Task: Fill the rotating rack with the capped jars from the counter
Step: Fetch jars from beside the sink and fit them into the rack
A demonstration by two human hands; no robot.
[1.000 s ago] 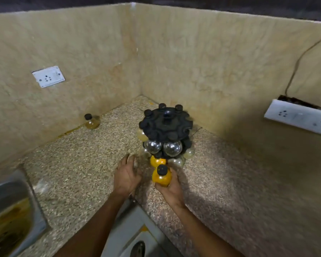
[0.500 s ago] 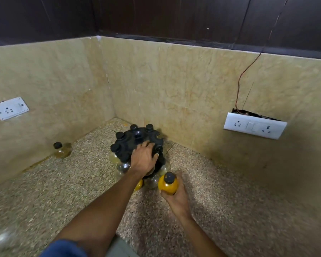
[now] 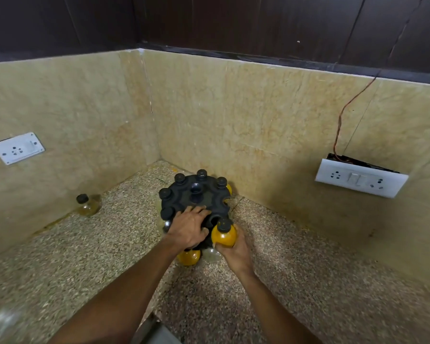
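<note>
The black rotating rack [image 3: 184, 202] stands in the counter's corner, with several black-capped jars hanging in its upper slots. My left hand [image 3: 188, 228] rests on the rack's top front edge, fingers spread over it. My right hand [image 3: 233, 247] grips a round jar of orange powder with a black cap [image 3: 223, 235], held right at the rack's front right edge beside an empty slot. Another orange jar [image 3: 188, 256] hangs in the lower tier under my left wrist. One capped jar with pale yellow contents [image 3: 86, 206] stands alone on the counter by the left wall.
The speckled granite counter [image 3: 296, 256] is walled by beige tiles on the left and back. A white socket plate [image 3: 16, 148] is on the left wall, and a switch panel [image 3: 360, 177] with a loose wire is on the right.
My left hand has risen from the counter onto the rack's top. The right hand has lifted the orange jar up to the rack's upper front edge. The view has tilted upward.
</note>
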